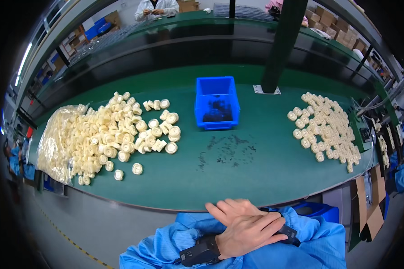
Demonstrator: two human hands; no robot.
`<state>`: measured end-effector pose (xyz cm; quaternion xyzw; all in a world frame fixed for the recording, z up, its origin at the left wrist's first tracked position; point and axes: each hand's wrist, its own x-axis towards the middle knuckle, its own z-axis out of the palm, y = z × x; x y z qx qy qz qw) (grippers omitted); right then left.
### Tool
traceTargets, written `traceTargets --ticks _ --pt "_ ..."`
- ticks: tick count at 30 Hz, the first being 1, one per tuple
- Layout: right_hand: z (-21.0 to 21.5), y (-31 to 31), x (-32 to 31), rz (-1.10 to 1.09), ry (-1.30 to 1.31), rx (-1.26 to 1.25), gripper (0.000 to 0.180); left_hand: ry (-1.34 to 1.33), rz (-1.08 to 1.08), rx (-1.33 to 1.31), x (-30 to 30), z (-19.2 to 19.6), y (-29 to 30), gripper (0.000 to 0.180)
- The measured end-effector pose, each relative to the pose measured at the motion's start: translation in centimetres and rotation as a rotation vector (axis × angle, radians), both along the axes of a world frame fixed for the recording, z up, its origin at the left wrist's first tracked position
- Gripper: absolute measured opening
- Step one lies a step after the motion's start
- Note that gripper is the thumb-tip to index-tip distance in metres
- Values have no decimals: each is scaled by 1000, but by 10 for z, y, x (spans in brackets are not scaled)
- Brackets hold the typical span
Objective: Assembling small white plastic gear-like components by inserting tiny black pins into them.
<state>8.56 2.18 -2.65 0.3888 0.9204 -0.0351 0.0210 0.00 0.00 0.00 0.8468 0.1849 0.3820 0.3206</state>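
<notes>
My left hand point(250, 234) lies across my right hand and wrist at the table's near edge. Its fingers are stretched out toward a black device point(290, 234) strapped on the right wrist, and it holds nothing I can see. Beneath it, my right hand point(231, 210) points left, fingers extended and partly covered, with nothing visible in it. Beyond the hands, small black pieces point(231, 150) are scattered on the green table point(184, 184). A blue bin point(215, 85) behind them contains more black pieces.
Cream toothed gears point(107, 134) are heaped at left, spilling from a clear plastic bag point(54, 145). Several cream round parts point(325, 127) lie grouped at right. A green post point(283, 49) rises behind the bin. An open cardboard box point(370, 206) stands at far right. Another person point(155, 9) sits across.
</notes>
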Motion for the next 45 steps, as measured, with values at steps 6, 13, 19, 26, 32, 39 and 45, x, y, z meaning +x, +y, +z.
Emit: traceTargets --ticks 6,13,19,26,32,39,45 --pt "-2 8 59 -93 772 191 11 -112 409 132 -35 7 46 30" --pt "19 58 90 -579 797 225 15 406 932 255 -117 -5 116 43" --pt "0 100 88 -772 1240 -16 8 538 958 291 -116 2 182 56" --pt "-4 103 85 -739 1216 -60 8 817 866 182 -112 -16 238 61" --pt "-8 106 90 -899 1344 -102 8 797 706 189 -114 -11 210 56" --pt "-12 103 96 -903 1379 -163 6 639 909 169 -115 29 238 26" --pt "-10 100 95 -865 1358 -240 7 826 873 127 -129 -13 249 48"
